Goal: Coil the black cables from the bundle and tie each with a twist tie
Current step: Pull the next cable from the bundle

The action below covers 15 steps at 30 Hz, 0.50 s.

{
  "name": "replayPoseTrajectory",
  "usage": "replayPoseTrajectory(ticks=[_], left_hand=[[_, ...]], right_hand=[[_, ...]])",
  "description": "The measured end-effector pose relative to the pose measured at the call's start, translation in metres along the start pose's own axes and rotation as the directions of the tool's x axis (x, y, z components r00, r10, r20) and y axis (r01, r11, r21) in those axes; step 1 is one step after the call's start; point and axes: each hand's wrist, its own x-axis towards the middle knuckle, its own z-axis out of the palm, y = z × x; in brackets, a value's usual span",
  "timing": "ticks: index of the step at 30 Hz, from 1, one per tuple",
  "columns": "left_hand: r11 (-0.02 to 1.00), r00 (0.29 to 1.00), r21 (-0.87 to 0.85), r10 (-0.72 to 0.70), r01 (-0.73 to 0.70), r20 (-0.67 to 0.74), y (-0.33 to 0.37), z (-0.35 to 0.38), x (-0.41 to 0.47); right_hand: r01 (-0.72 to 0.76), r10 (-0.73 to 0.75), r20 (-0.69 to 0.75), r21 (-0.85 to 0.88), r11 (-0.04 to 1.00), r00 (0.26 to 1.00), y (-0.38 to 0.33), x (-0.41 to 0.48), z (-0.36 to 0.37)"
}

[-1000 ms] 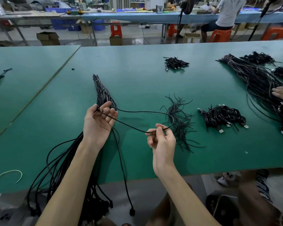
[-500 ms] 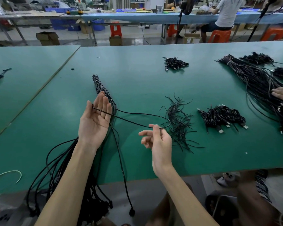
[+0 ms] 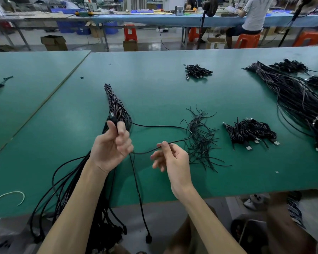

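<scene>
Left hand (image 3: 111, 149) and right hand (image 3: 173, 160) pinch black cable (image 3: 165, 127).

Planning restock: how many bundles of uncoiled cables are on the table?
2: near bundle by the left hand; far bundle at the table's right edge. More may lie outside view.

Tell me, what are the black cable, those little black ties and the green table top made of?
Black cable: probably soft plastic or rubber sheathing, smooth with a faint sheen; it droops in loose curves. Twist ties: likely thin wire in black plastic, since they keep kinked shapes. Table top: looks like a matte green rubber or vinyl mat, with only soft, dull reflections.
</scene>
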Motion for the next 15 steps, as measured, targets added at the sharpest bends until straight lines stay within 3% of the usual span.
replayPoseTrajectory(ticks=[4, 9, 13, 15], left_hand=[[0.893, 0.969, 0.417, -0.227, 0.17, 0.093, -0.006, -0.012, -0.003], [0.665, 0.842, 0.596, -0.539, 0.45, -0.035, -0.005, -0.022, -0.003], [0.378, 0.823, 0.794, -0.51, 0.477, -0.251, -0.015, -0.023, 0.004], [0.395, 0.859, 0.793, -0.421, 0.464, -0.293, -0.022, -0.024, 0.008]], right_hand=[[0.005, -0.003, -0.043, 0.038, 0.999, 0.999, 0.002, 0.001, -0.001], [0.041, -0.039, -0.073, 0.025, 0.999, 0.997, 0.003, 0.001, -0.002], [0.062, -0.058, -0.095, 0.042, 0.997, 0.994, 0.0, -0.001, -0.002], [0.059, -0.054, -0.083, 0.063, 0.996, 0.995, -0.002, -0.001, -0.001]])
